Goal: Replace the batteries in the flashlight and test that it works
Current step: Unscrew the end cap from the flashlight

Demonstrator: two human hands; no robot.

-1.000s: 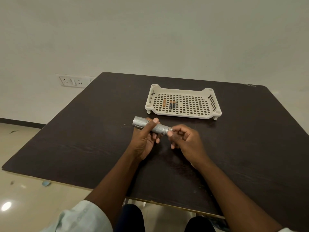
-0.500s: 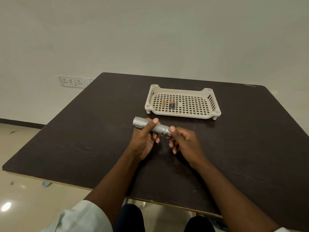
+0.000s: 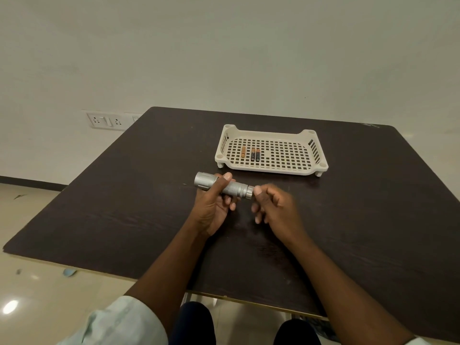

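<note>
While the dark wood-grain table (image 3: pixel 104 220) carried the cream perforated plastic tray (image 3: pixel 308 168) with 3 small cylindrical batteries (image 3: pixel 252 154) untouched, left hand (image 3: pixel 212 209) gripped the silver metal flashlight (image 3: pixel 224 187) above it; right hand (image 3: pixel 276 207) pinched its tail cap. Swap, test likely pending.

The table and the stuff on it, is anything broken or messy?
Nothing stands out. The flashlight looks whole, gripped by the left hand, with the right hand pinching its tail end. Three batteries lie neatly in the tray.
</note>
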